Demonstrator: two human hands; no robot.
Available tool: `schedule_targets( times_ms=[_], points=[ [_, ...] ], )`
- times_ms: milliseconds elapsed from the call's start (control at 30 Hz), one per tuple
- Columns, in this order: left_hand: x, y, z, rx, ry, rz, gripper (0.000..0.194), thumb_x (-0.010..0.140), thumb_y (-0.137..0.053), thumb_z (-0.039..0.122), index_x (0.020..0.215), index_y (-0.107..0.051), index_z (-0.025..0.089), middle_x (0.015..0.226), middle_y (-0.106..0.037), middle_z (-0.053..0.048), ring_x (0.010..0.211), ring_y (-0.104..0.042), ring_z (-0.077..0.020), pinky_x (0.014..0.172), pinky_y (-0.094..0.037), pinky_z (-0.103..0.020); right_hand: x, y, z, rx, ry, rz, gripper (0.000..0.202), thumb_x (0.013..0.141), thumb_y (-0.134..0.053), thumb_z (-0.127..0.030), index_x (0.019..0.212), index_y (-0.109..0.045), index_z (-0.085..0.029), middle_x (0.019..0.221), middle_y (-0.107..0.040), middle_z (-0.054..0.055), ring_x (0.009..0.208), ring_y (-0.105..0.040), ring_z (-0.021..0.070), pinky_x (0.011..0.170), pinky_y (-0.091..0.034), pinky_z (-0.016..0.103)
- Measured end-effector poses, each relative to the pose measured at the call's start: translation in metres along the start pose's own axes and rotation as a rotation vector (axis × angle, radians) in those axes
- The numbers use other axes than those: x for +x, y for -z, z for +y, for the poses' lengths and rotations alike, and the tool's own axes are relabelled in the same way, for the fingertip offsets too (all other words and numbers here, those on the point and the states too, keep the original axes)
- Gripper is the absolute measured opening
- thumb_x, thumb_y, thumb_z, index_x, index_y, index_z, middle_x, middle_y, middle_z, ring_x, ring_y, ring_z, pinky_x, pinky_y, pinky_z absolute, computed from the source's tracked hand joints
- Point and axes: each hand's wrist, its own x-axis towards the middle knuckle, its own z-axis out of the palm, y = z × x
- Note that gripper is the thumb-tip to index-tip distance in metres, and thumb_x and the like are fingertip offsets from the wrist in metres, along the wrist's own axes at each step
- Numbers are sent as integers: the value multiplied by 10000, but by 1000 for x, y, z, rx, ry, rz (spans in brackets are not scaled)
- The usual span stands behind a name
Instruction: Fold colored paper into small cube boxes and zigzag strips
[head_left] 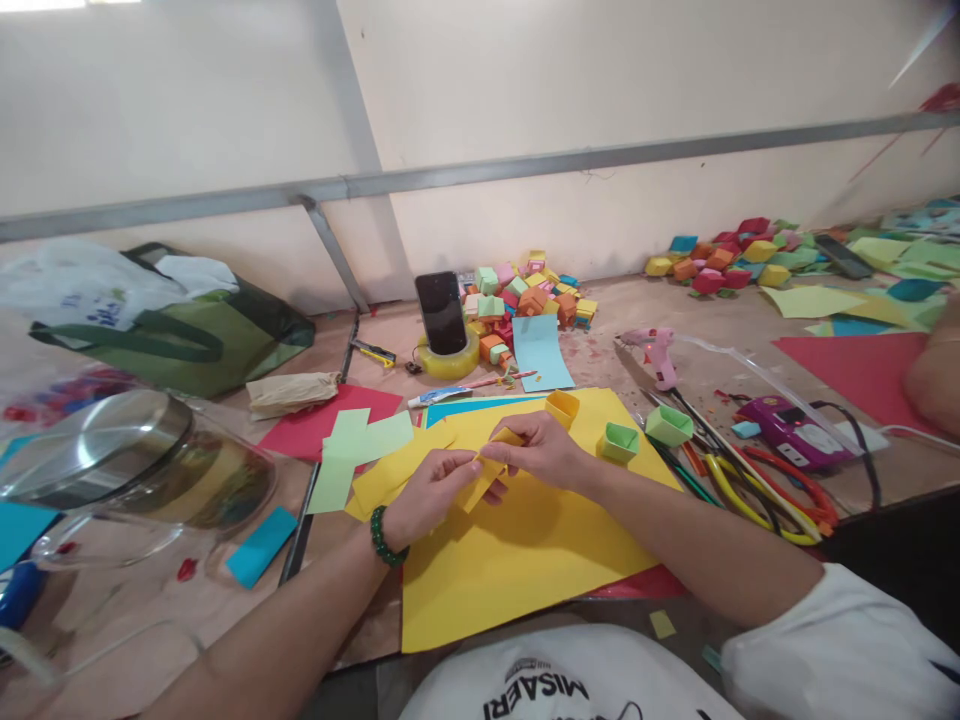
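Note:
Both hands meet over a large yellow sheet (pixel 525 560). My left hand (pixel 442 485), with a green bead bracelet at the wrist, pinches a folded yellow paper strip (pixel 472 492) from the left. On the strip's other side, my right hand (pixel 536 450) has its fingers closed on the upper end. A small yellow paper box (pixel 562 407) stands just behind my right hand. To the right are two light green paper boxes, one (pixel 619 442) on the sheet's edge and another (pixel 669 426) beyond it. Yellow strips (pixel 397 465) lie left of my hands.
Folded paper pieces (pixel 525 300) are heaped behind a phone (pixel 441 312) on a tape roll. At right are a pink glue gun (pixel 656 352), scissors (pixel 750 490) and a purple device (pixel 795 430). A glass jar (pixel 217 460) stands left. Another person's arm (pixel 934 380) shows far right.

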Motion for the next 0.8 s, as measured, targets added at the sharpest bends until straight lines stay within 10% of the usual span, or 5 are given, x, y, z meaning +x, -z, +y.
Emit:
schedule_targets(
  times_ms=[800],
  points=[
    [5,10,-6,0,42,5,515,763,-592,613,622,-653,121,615,-710,-90,535,-653,-149,536,-475,-212,5,1,-4,121,-96,144,350,640,-744,-461,729,-599,-155,586,-547,-48,426,-524,67,401,-481,203]
  ],
)
